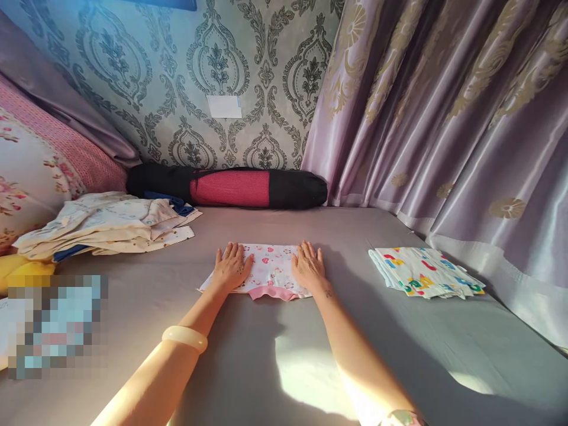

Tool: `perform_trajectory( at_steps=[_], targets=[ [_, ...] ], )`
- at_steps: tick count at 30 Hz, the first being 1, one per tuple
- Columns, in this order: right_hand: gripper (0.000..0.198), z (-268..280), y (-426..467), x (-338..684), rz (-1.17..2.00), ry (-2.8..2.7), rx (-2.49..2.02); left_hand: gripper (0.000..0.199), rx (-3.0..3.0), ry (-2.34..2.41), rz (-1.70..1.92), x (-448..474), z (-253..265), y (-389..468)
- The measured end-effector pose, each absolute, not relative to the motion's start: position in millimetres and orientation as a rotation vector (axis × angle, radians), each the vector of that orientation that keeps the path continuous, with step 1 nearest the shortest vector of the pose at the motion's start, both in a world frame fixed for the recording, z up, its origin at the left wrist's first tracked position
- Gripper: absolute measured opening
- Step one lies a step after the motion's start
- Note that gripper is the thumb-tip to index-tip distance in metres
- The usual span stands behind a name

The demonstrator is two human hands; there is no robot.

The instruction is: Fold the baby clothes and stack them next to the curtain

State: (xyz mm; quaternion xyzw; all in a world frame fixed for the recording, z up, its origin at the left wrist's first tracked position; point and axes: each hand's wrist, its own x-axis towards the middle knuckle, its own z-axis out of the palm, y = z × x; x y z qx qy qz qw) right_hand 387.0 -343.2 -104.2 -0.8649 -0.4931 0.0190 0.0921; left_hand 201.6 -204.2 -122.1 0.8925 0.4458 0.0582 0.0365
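A folded shirt (268, 269) lies flat on the grey sheet (235, 349). The left hand (231, 269) and right hand (309, 269) rest on its two sides, fingers outstretched, gripping nothing, hiding part of its print. Left of the shirt, pixelation masks an object (64, 322), and a clothes pile (110, 222) mostly covers something blue (180, 205).

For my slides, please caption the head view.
Left hand and right hand lie flat on a white, pink-patterned fabric garment with pink trim, atop a grey cloth surface.
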Motion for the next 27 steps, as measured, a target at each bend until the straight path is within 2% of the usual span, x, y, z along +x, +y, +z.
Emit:
perform_trajectory(
  at_steps=[13, 27],
  targets=[
    [0.061, -103, -345, 394, 0.249, -1.401, -2.564, 0.064, 2.706, 1.319, 0.089, 200, -114, -200],
    [0.065, -113, -350, 404, 0.226, -1.282, -2.618, 0.063, 2.69, 1.338, 0.028, 171, -121, -189]
  ],
)
